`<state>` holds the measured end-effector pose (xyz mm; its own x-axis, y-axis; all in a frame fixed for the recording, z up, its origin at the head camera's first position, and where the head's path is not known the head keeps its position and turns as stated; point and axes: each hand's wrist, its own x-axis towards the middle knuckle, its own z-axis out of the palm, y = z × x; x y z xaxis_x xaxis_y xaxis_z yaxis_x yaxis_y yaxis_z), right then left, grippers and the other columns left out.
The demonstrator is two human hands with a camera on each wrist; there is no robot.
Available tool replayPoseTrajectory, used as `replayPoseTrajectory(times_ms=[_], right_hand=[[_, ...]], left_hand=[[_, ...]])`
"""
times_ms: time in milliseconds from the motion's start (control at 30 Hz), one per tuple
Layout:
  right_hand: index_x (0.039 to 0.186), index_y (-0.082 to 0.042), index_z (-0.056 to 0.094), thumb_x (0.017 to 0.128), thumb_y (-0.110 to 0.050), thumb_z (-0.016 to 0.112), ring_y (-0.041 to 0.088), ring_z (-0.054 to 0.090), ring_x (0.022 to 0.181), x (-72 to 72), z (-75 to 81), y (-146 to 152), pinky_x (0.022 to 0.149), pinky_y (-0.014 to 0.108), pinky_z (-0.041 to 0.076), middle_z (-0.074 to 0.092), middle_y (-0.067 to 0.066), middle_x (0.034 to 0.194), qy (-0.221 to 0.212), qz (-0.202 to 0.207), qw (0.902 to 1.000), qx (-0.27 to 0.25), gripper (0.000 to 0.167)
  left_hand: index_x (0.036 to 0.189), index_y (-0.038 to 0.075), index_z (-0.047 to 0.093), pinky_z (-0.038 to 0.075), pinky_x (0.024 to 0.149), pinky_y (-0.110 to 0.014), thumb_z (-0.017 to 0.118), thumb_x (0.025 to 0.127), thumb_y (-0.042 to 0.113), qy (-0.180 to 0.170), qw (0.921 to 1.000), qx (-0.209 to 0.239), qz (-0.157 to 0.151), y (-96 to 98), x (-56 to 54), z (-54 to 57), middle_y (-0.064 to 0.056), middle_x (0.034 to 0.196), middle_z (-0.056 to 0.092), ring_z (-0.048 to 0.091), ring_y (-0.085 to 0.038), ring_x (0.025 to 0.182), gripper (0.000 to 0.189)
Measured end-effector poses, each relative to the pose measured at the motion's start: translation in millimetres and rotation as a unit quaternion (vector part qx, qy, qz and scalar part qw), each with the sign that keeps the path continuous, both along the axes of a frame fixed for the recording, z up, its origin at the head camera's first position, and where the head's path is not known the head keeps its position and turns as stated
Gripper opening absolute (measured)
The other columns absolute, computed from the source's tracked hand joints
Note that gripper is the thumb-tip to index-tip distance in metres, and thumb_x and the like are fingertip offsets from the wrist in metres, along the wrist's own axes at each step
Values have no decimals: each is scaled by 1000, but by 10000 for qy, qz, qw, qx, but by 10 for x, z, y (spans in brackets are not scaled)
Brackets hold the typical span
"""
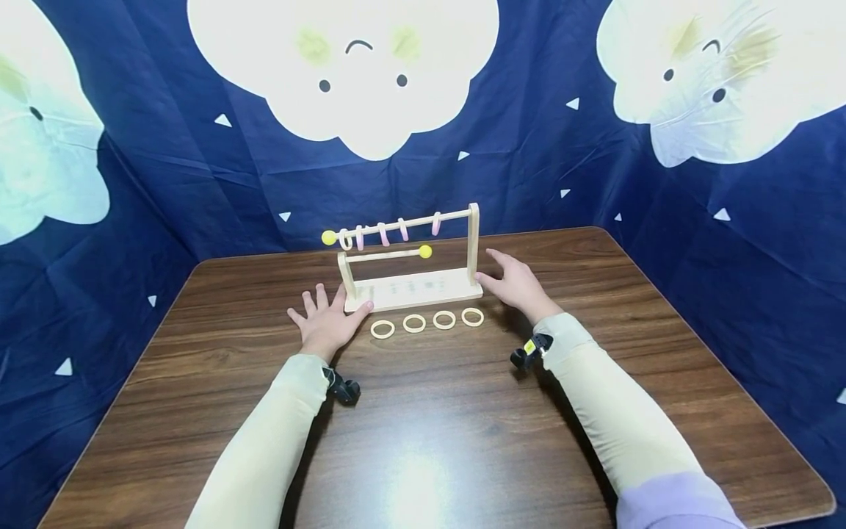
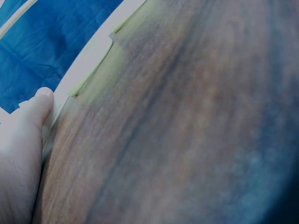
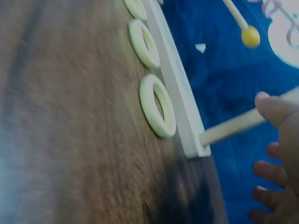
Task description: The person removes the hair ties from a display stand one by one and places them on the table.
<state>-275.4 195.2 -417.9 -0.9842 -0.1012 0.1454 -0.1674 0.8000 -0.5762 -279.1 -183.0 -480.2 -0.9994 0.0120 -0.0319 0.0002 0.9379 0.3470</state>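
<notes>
A wooden ring stand (image 1: 449, 287) with a tall right post (image 1: 472, 246) and a short left post (image 1: 346, 275) stands toward the back of the table. Pink rings (image 1: 383, 234) and one pale ring (image 1: 346, 239) hang on its upper rod; the lower rod (image 1: 383, 256) carries no ring. Both rods end in yellow balls. My left hand (image 1: 327, 323) is spread flat at the base's left end, thumb against its front corner. At the right post, my right hand (image 1: 520, 285) has its fingers extended, thumb close to the post's foot. Several pale wooden rings (image 3: 146, 105) lie in a row before the base.
The brown wooden table (image 1: 423, 397) has its far edge just behind the stand. A dark blue cloth (image 1: 277, 176) with white clouds hangs behind and at both sides. Each wrist wears a small black camera (image 1: 344, 387).
</notes>
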Motion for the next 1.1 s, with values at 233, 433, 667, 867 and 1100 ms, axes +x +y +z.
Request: replayPoseTrajectory(times_ms=[233, 433, 667, 867, 1100], right_hand=[[162, -9, 20, 99, -50, 57, 44, 21, 150, -255, -194, 55, 120, 57, 21, 28, 22, 162, -642, 709, 9946, 414, 83], [162, -6, 16, 101, -53, 50, 51, 7, 151, -311, -258, 20, 118, 67, 7, 17, 23, 165, -1119, 1141, 9840, 787, 83], [161, -7, 20, 104, -59, 37, 46, 4, 153, -341, -258, -21, 119, 65, 7, 11, 21, 167, -1391, 1104, 9699, 1664, 80], [161, -6, 18, 104, -61, 33, 45, 3, 153, -348, -255, -16, 119, 66, 8, 7, 20, 168, -1480, 1145, 9617, 2004, 80], [162, -6, 15, 104, -62, 31, 42, -2, 154, -339, -284, -34, 120, 64, 3, 3, 17, 169, -1562, 1114, 9621, 1938, 82]], left_hand=[[163, 20, 15, -17, 104, -78, 24, 86, 89, -54, 10000, -6, -37, -6, -9, 17, -29, 165, -5, -12, -53, 149, 104], [163, 20, 16, -16, 104, -78, 24, 87, 89, -65, 10000, -29, -13, -5, 14, 22, -28, 165, -4, -11, -54, 149, 103], [163, 20, 18, -16, 105, -78, 25, 87, 88, 22, 10000, -36, 12, 6, 12, 15, -28, 166, -2, -9, -53, 149, 103], [163, 20, 16, -17, 104, -78, 24, 86, 89, -30, 10000, -13, -31, 11, -17, 0, -28, 166, -4, -11, -54, 149, 104], [164, 21, 12, -21, 102, -78, 23, 85, 91, -215, 9996, 96, -121, -35, -39, -10, -29, 165, -9, -15, -54, 148, 105]])
